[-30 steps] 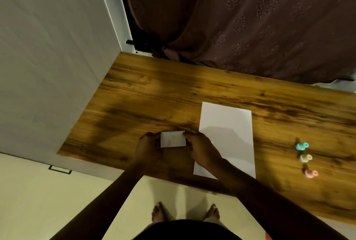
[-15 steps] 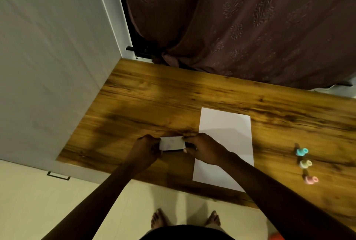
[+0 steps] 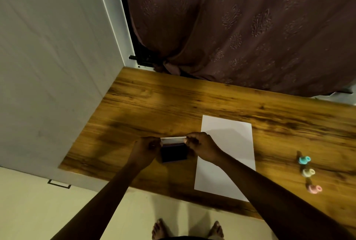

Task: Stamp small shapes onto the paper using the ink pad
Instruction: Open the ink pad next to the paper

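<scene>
In the one view from my head, low and a little left of the frame's centre, my left hand and my right hand are both pinched closed on the ends of the thin white lid of the small dark rectangular ink pad, which lies on the brown wood-grain table. The lid is tipped up on edge above the far side of the pad, so the dark inking face below it is bare; I cannot tell whether the lid is hinged or free. The step in hand, as I judge it, is getting the pad fully open, and to do it well I should keep the base flat on the wood, swing the lid back evenly with both hands so the case does not skid, and keep my fingertips off the wet face. The white rectangular sheet of paper lies just to the right of the pad, partly under my right forearm, with no marks on it that I can see. Counting: one ink pad, one lid, one sheet, and three small plastic stamps in a column at the right of the frame, a blue stamp, a cream stamp and a pink stamp, well apart from my hands.
</scene>
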